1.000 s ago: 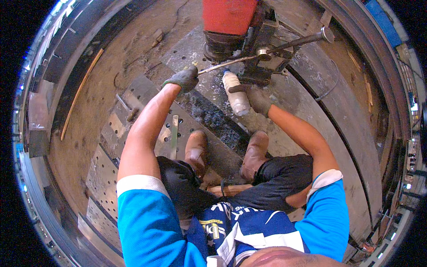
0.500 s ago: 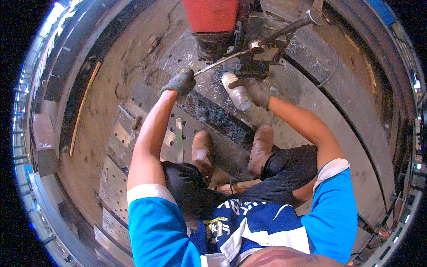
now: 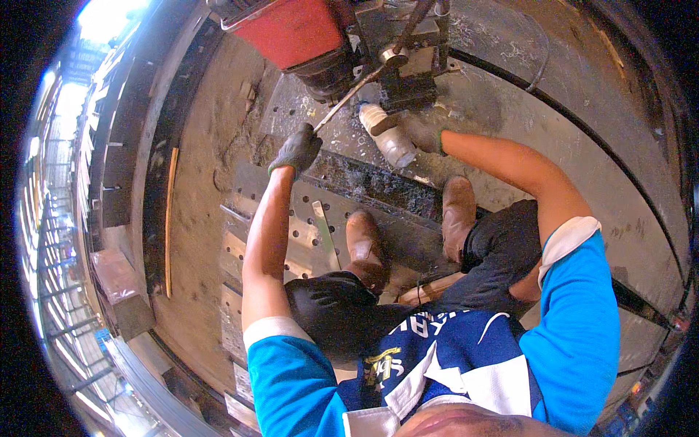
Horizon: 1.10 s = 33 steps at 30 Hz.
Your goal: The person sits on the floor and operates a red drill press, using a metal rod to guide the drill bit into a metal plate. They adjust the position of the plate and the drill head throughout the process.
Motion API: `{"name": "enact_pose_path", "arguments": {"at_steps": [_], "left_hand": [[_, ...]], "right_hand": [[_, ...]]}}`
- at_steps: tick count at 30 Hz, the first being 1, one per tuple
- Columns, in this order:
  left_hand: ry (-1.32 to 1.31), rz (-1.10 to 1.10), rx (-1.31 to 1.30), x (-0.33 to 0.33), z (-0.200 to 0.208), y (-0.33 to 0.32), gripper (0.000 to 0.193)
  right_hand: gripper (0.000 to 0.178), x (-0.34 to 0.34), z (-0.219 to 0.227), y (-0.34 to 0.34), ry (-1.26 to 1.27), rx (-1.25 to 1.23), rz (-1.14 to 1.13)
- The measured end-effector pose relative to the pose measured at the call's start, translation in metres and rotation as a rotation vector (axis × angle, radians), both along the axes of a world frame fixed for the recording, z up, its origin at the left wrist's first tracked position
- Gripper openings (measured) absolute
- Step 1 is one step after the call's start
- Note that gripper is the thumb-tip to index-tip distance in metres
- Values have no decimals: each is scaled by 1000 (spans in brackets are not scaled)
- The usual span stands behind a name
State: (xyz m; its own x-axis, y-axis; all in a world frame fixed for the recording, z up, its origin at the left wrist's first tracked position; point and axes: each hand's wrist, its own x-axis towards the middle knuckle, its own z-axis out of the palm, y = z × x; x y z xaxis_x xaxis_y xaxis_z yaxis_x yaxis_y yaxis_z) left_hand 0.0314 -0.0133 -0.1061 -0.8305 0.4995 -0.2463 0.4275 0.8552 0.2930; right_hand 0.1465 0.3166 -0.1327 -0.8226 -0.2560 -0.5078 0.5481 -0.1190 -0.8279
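Bottle, pale and cloudy, is in my right hand, on the near side of the red machine and a little to that machine's right. My gloved fingers wrap its middle. It is tilted, narrow end toward the red machine, base toward me (whether it also rests on the surface beneath, I cannot tell). My left hand, likewise gloved, is closed around the near end of a thin metal rod, also on my side of the red machine. From my grip the rod slants to a round metal hub, just right of the red machine.

Surroundings, nearer to me than the red machine: a dark band of loose bits; a steel plate with rows of holes; a narrow green strip lying on it; my brown boots. Well left of the red machine: a long yellowish strip on the floor.
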Motion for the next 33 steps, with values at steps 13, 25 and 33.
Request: {"name": "enact_pose_path", "arguments": {"at_steps": [13,25,33], "left_hand": [[-5,-43,-21,-9,-18,4,37],[-11,55,-24,15,31,6,37],[-6,15,-67,3,17,-8,37]], "right_hand": [[25,3,-11,8,78,21,-62],[24,6,1,-5,129,104,-61],[26,-6,-17,-10,71,-11,-47]]}}
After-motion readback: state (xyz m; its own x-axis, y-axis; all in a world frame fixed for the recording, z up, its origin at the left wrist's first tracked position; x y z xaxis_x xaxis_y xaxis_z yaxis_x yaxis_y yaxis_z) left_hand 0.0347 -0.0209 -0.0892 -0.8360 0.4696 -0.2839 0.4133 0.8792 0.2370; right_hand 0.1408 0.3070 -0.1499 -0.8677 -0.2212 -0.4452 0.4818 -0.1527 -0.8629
